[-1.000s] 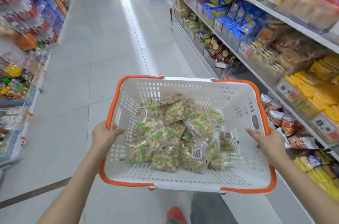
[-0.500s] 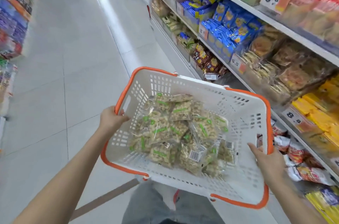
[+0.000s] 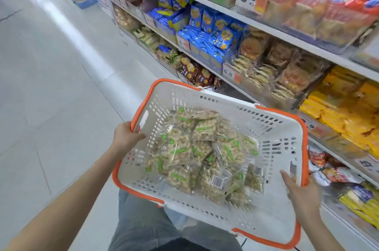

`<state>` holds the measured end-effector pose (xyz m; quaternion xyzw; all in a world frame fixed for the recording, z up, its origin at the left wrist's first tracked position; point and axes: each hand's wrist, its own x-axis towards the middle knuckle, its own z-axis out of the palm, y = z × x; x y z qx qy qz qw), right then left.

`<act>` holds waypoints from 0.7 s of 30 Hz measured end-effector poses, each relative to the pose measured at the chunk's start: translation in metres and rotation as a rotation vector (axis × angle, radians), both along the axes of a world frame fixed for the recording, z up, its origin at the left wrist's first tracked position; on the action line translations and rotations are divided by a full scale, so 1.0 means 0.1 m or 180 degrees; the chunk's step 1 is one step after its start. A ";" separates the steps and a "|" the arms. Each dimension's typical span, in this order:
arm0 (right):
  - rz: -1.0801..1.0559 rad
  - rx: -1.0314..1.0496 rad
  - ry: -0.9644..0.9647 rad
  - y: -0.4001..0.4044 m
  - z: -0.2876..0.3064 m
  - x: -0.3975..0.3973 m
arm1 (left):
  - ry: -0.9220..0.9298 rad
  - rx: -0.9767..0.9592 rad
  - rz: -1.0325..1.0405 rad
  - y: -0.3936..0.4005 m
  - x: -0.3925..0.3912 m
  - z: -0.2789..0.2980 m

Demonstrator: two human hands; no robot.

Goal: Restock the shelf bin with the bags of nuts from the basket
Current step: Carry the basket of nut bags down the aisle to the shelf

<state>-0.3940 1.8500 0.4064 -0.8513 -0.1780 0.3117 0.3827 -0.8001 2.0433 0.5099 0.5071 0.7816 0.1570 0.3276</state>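
Note:
A white plastic basket [image 3: 272, 127] with an orange rim is held in front of me, tilted toward the shelves. Several clear bags of nuts [image 3: 205, 154] with green labels lie piled on its floor. My left hand [image 3: 126, 137] grips the basket's left rim by the handle slot. At the right rim my right hand [image 3: 301, 191] holds the basket, thumb inside the wall. A dark gap on the low shelf [image 3: 229, 89] just beyond the basket may be the bin; I cannot tell.
Store shelving [image 3: 287, 37] runs along the right, packed with blue snack bags [image 3: 207, 35], brown cookie packs [image 3: 287, 70] and yellow packs [image 3: 348, 111]. Tiled aisle floor [image 3: 61, 86] stretches left. My jeans-clad legs [image 3: 160, 228] are under the basket.
The view and the basket have swung right toward the shelves, and the basket has tilted. Both hands have kept their hold on its rim.

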 end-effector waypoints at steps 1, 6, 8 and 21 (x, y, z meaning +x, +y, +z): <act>-0.0066 -0.0011 -0.0031 -0.01 0.00 -0.02 | -0.0009 -0.0016 -0.0079 0.11 0.04 -0.06; -0.0695 -0.0247 -0.0066 -0.07 -0.14 -0.17 | 0.0101 -0.0106 -0.0697 0.71 0.29 -0.36; -0.0980 -0.0414 -0.0060 -0.09 -0.21 -0.29 | 0.0130 -0.0184 -0.0982 0.98 0.40 -0.50; -0.1834 -0.0682 -0.0071 0.05 -0.77 -0.67 | 0.0288 -0.0536 -0.1671 1.80 0.76 -1.67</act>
